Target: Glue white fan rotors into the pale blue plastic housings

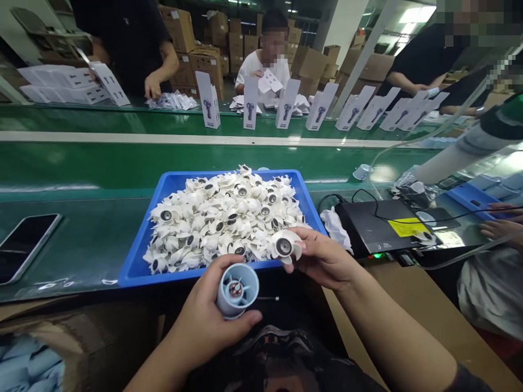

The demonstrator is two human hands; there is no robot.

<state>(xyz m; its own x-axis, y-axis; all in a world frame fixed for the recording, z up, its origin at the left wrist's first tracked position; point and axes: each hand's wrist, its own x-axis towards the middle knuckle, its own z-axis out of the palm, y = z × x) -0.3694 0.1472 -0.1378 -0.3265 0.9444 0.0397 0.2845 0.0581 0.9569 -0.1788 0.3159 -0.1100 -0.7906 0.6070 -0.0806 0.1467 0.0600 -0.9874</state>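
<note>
My left hand [204, 321] is closed round a pale blue round fan housing [237, 289], its open end facing up with a small motor shaft inside. My right hand [322, 258] pinches a white fan impeller [285, 246] just right of and above the housing, at the near rim of the blue tray [141, 239]. The tray is heaped with several white impellers [224, 218].
A phone [22, 245] lies on the green conveyor at left. A black device [379, 226] with cables and a yellow label sits right of the tray, crumpled white tissue [337, 226] beside it. White product boxes [208, 100] stand across the belt, where other people work. Another person's hands [500, 220] are at far right.
</note>
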